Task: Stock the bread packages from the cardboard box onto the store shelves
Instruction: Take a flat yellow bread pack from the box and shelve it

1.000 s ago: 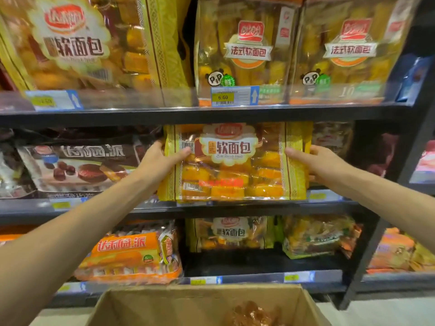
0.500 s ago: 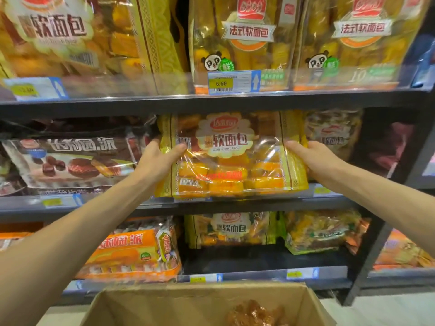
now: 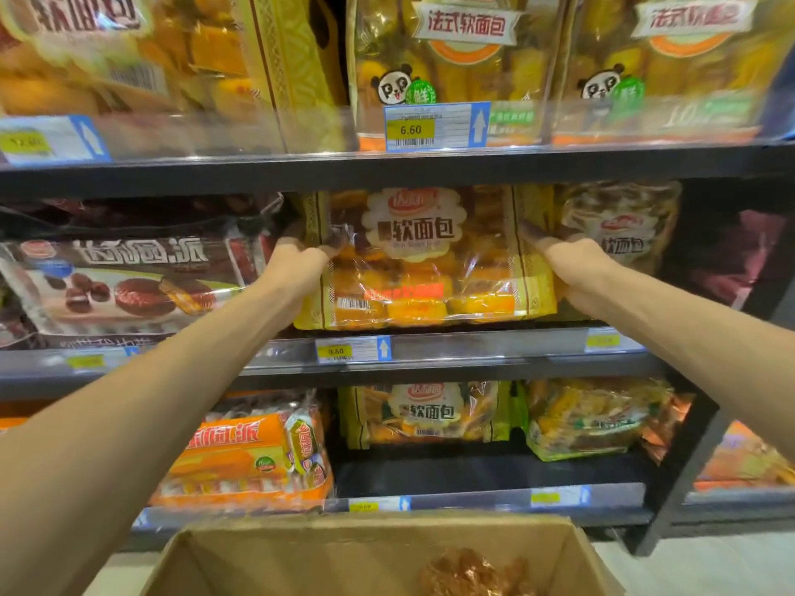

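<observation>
A yellow soft bread package [image 3: 423, 260] with a clear window stands upright on the middle shelf [image 3: 494, 350], under the shelf above. My left hand [image 3: 297, 262] grips its left edge and my right hand [image 3: 574, 268] grips its right edge; the fingertips are hidden behind the pack. The open cardboard box [image 3: 266, 557] sits below at the bottom of the view, with one brownish wrapped package [image 3: 469, 572] visible inside.
A dark chocolate pie pack [image 3: 124, 281] lies left of the held pack, another bread pack [image 3: 623, 225] to its right. The top shelf holds yellow bread bags [image 3: 464, 58] behind a price tag [image 3: 434, 126]. The bottom shelf carries an orange pack [image 3: 245, 458] and more bread bags [image 3: 423, 412].
Both hands have pushed the yellow bread package further back onto the middle shelf, and my view has moved closer and tilted down slightly.
</observation>
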`<state>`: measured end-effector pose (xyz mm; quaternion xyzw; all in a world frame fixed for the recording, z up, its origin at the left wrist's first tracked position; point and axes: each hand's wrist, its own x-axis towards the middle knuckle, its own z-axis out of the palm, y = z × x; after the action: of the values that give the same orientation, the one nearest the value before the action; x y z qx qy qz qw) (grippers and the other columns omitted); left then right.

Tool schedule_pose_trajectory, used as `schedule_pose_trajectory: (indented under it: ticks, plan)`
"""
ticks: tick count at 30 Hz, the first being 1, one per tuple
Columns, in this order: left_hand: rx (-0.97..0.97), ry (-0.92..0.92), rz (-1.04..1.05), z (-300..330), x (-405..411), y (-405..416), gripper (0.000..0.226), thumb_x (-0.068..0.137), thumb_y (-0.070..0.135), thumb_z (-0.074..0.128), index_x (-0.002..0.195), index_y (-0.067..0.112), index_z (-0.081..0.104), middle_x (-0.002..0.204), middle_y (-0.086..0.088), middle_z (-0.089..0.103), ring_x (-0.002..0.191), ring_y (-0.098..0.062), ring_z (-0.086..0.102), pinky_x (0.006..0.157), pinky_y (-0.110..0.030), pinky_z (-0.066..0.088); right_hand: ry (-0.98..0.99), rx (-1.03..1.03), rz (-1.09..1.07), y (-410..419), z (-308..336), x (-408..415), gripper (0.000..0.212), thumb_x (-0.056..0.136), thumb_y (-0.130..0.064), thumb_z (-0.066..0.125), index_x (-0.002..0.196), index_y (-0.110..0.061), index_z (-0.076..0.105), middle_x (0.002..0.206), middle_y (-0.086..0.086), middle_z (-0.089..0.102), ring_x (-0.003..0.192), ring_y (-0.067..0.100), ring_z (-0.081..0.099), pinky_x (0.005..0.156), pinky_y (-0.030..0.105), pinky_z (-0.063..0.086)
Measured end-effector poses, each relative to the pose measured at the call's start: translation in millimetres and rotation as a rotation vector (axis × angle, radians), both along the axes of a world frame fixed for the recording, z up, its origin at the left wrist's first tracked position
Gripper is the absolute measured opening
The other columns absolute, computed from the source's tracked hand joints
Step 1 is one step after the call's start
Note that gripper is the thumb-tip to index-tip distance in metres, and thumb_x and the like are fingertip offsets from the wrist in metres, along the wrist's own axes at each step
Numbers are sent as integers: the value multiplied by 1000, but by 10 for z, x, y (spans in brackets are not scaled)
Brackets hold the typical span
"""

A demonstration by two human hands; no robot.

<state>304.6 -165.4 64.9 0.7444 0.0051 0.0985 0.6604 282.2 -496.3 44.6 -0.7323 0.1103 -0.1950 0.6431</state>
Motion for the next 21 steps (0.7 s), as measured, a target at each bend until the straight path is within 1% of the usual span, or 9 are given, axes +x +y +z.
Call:
schedule_pose_trajectory:
  ticks: [2,5,9,11,13,16,17,19,21]
  plan:
    - [1,-21,1,-80,48,-24,65,96,38,69,145,8,38,125,-4,55,110,-22,52,95,-33,42,11,12,3,-47,-78,72,149,28,-88,83,153,-17,44,149,6,58,135,33,54,115,57,41]
    - [-31,-23,-20,-202,126,-37,66,97,36,68,149,10,36,129,0,54,113,-19,51,91,-30,40,5,10,15,-139,-239,189,148,27,-92,80,151,-19,45,147,5,59,134,34,55,113,57,44]
    - [1,-77,7,-342,70,-8,51,93,22,71,139,15,48,128,-9,66,118,-29,64,99,-43,54,-39,-3,71,-126,-418,146,151,33,-85,85,157,-15,36,151,5,56,135,30,55,116,52,42]
    - [36,-125,-10,-417,38,34,44,94,20,70,133,17,48,120,-5,69,112,-25,67,93,-44,59,-52,-29,85,-103,-428,30,133,49,-78,85,155,-12,38,146,5,61,132,29,59,113,49,45]
    - [107,-201,-10,-459,-55,64,44,100,21,65,138,15,45,117,2,67,110,-15,66,89,-32,59,-55,-64,78,15,-343,-148,112,63,-69,80,150,-9,44,133,3,70,122,24,67,98,41,53]
    - [212,-305,6,-545,-205,99,43,102,27,62,140,17,45,122,9,62,114,-5,61,92,-22,53,-101,-76,113,65,-300,-297,68,86,-45,78,140,-10,55,104,-10,80,76,-4,72,66,16,53]
    - [233,-320,9,-569,-261,109,42,102,28,61,140,18,45,120,12,61,111,2,60,89,-14,52,-107,-74,123,67,-306,-332,65,86,-44,79,138,-11,57,108,-8,80,78,-6,72,71,19,57]
    - [238,-338,24,-592,-337,134,41,102,28,61,139,19,45,116,18,59,103,16,58,81,-2,47,-108,-65,116,111,-310,-388,76,76,-52,85,136,-15,57,123,-4,76,108,7,73,101,41,56]
    - [240,-348,49,-588,-372,147,41,102,29,61,139,19,45,116,18,59,101,17,57,82,-5,48,-118,-51,154,127,-317,-403,79,74,-56,84,136,-17,54,127,-5,72,121,14,67,112,50,47]
